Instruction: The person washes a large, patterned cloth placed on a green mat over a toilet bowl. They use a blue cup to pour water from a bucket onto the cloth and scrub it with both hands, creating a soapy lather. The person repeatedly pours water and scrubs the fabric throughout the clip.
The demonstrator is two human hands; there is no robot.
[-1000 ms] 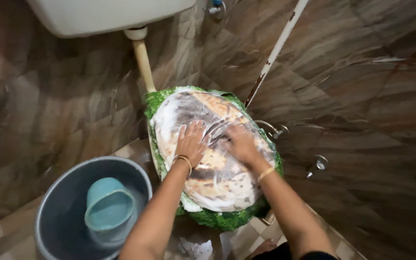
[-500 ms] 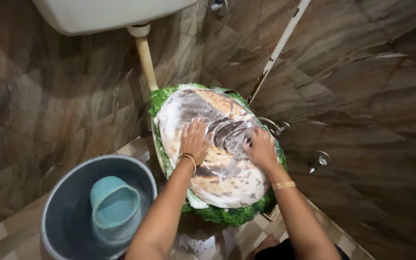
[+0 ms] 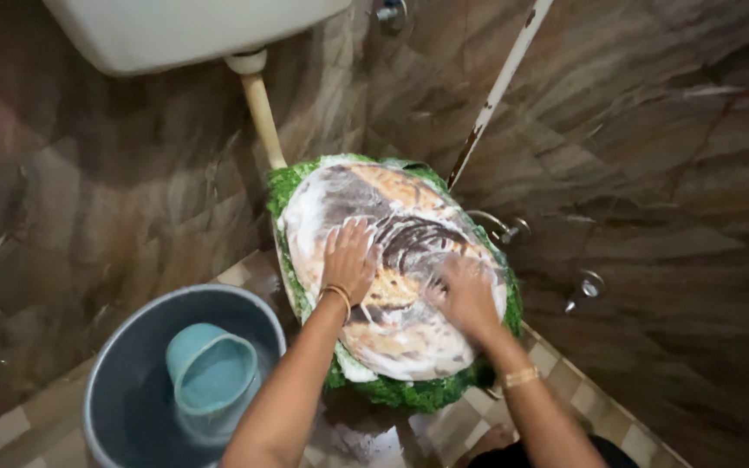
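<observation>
Left hand stays flat, fingers spread, on the soapy mat, gripping nothing. Right hand has slid down and inward across the mat, blurred; its grip cannot be told

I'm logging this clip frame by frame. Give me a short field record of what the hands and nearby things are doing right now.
place: bathroom corner, brown marbled wall tiles
left hand: flat, fingers spread, pressed on the soapy mat
right hand: flat on the same mat, motion-blurred
mat: oval, brown and white print, green fringe, covered in foam
bucket: grey, left of the mat, on the floor
mug: teal, inside the bucket
cistern: white, above, with a pipe running down
taps: on the right wall
</observation>
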